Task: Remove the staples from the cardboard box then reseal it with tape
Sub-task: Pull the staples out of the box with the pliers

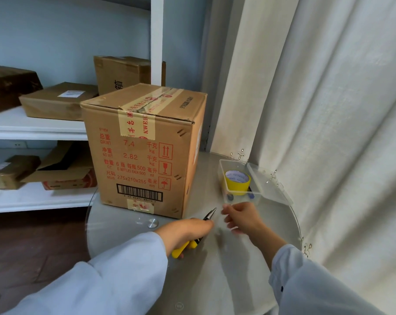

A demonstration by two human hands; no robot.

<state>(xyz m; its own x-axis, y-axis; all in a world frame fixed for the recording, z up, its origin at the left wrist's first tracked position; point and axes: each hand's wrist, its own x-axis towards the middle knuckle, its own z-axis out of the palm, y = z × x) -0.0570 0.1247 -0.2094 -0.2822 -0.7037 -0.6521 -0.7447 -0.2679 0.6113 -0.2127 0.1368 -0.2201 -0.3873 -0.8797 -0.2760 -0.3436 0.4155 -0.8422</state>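
Observation:
A brown cardboard box [144, 142] with red print and a barcode stands on a round glass table [249, 258]. Printed tape runs over its top, and staples [181, 132] show along its right front edge. My left hand [185, 230] grips yellow-handled needle-nose pliers [206, 220], their tip pointing up near the box's lower right corner. My right hand [242, 218] is blurred, just right of the pliers' tip, its fingers loosely curled; I cannot make out anything in it. A yellow tape roll [237, 179] lies in a clear plastic container [256, 196].
White shelves [33, 128] at the left hold several cardboard boxes and parcels. A pale curtain [328, 110] hangs close behind and to the right of the table. The container's lid is hinged open toward the curtain. Dark wood floor lies at the lower left.

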